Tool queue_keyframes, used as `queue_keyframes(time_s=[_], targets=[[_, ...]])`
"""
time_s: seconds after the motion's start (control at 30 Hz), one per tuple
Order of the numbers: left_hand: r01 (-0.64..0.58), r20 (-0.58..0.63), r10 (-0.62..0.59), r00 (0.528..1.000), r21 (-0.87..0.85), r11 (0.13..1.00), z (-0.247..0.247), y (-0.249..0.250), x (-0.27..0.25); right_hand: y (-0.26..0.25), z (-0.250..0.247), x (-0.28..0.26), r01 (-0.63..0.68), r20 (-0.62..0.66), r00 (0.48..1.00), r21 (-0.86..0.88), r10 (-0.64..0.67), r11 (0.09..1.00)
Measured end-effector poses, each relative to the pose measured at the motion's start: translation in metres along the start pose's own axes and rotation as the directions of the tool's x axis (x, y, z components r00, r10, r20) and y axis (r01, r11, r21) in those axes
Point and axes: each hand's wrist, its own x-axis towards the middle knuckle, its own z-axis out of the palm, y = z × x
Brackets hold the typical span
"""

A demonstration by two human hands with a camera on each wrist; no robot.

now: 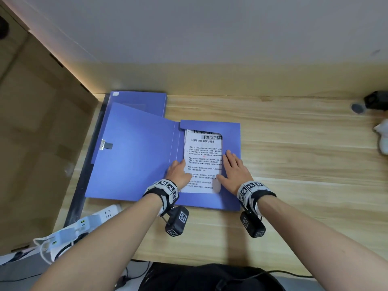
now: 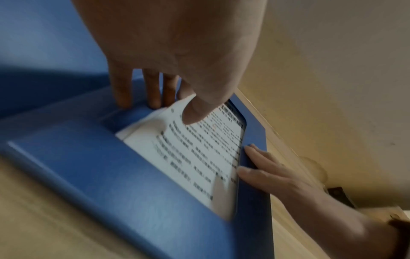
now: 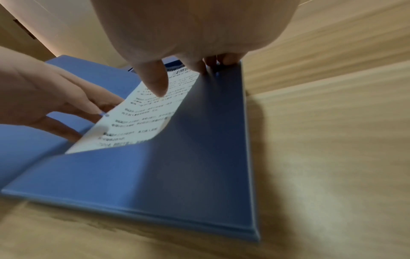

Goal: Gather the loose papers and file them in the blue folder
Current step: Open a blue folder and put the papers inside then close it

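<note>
Filing step near its end: papers (image 1: 202,162) lie inside the tray of the open blue folder (image 1: 134,156) on the worktop (image 1: 294,164).

Judged next: square the stack under the tray's flaps, then swing the lid over from the folder's left. Left hand (image 1: 178,172), fingers (image 2: 153,87) nearly straight, touches the tray's left rim, thumb on the sheet. Right hand (image 1: 235,171), fingers (image 3: 228,58) spread flat, presses the right flap, thumb on the paper. Neither hand grips anything.

Office-like desk nook, wooden desk (image 1: 294,143), power strip (image 1: 105,213), plain wall (image 1: 210,28)
</note>
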Motion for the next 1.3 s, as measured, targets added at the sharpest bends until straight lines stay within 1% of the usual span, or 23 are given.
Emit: queue_keyframes(time_s=[0.07,0.1,0.2,0.27,0.3,0.37,0.43,0.5,0.57,0.6,0.67,0.7,0.77,0.8,0.83,0.93,1.0,1.03,1.13,1.23,1.3], targets=[[0.04,0.024,-0.039,0.999,-0.014,0.999,-0.014,0.0,-0.003,-0.001,-0.008,0.0,-0.004,0.051,0.999,0.002,0.004,1.0],[0.047,0.01,-0.047,0.999,-0.034,0.998,-0.02,-0.001,-0.004,-0.002,-0.013,0.0,-0.006,0.078,0.997,0.006,0.005,1.0],[0.073,-0.107,-0.08,0.991,-0.071,0.995,-0.04,-0.008,-0.014,-0.005,-0.028,0.0,-0.009,0.152,0.988,0.026,0.005,1.0],[0.083,-0.211,-0.096,0.973,-0.067,0.994,-0.058,-0.017,-0.023,-0.005,-0.037,-0.002,0.016,0.155,0.988,0.015,-0.018,1.0],[0.094,-0.28,-0.102,0.955,-0.043,0.995,-0.069,-0.024,-0.028,-0.004,-0.04,-0.003,0.031,0.138,0.99,-0.002,-0.031,1.0],[0.148,-0.42,-0.124,0.899,0.024,0.989,-0.09,-0.04,-0.035,-0.003,-0.044,-0.009,0.055,0.103,0.993,-0.026,-0.052,0.998],[0.24,-0.508,-0.185,0.841,0.045,0.97,-0.108,-0.057,-0.043,-0.006,-0.044,-0.016,0.064,0.098,0.993,-0.02,-0.062,0.998],[0.333,-0.53,-0.274,0.802,0.016,0.943,-0.121,-0.071,-0.048,-0.009,-0.039,-0.02,0.042,0.096,0.995,-0.01,-0.041,0.999],[0.402,-0.503,-0.368,0.782,-0.044,0.915,-0.13,-0.078,-0.05,-0.015,-0.033,-0.024,-0.011,0.102,0.995,-0.007,0.012,1.0],[0.412,-0.492,-0.4,0.773,-0.09,0.907,-0.133,-0.08,-0.051,-0.019,-0.029,-0.025,-0.03,0.106,0.994,-0.006,0.03,1.0],[0.385,-0.476,-0.428,0.768,-0.19,0.903,-0.136,-0.08,-0.051,-0.025,-0.022,-0.024,-0.059,0.111,0.992,0.003,0.058,0.998],[0.37,-0.48,-0.428,0.766,-0.215,0.904,-0.138,-0.079,-0.052,-0.027,-0.017,-0.023,-0.084,0.121,0.989,0.009,0.082,0.996],[0.347,-0.509,-0.407,0.758,-0.213,0.913,-0.145,-0.078,-0.054,-0.031,-0.013,-0.022,-0.138,0.14,0.981,0.019,0.134,0.99],[0.322,-0.519,-0.38,0.765,-0.204,0.925,-0.15,-0.077,-0.055,-0.031,-0.012,-0.021,-0.151,0.14,0.979,0.022,0.146,0.988],[0.278,-0.519,-0.343,0.783,-0.201,0.939,-0.155,-0.077,-0.056,-0.031,-0.011,-0.02,-0.153,0.13,0.98,0.025,0.148,0.988],[0.111,-0.506,-0.214,0.836,-0.226,0.968,-0.167,-0.072,-0.063,-0.031,-0.014,-0.022,-0.123,0.101,0.987,0.015,0.121,0.992],[0.036,-0.489,-0.144,0.86,-0.225,0.974,-0.173,-0.064,-0.074,-0.029,-0.016,-0.024,-0.124,0.114,0.986,0.024,0.121,0.992],[-0.004,-0.466,-0.111,0.878,-0.239,0.971,-0.175,-0.059,-0.08,-0.028,-0.016,-0.025,-0.124,0.122,0.985,0.032,0.119,0.992],[-0.121,-0.31,0.019,0.951,-0.312,0.943,-0.17,-0.036,-0.094,-0.03,-0.023,-0.03,-0.109,0.128,0.987,0.072,0.099,0.991],[-0.172,-0.19,0.113,0.975,-0.331,0.928,-0.156,-0.01,-0.096,-0.03,-0.033,-0.033,-0.088,0.13,0.989,0.132,0.071,0.987],[-0.193,-0.151,0.146,0.978,-0.377,0.906,-0.145,0.02,-0.111,-0.026,-0.041,-0.033,-0.082,0.119,0.991,0.237,0.055,0.968]])
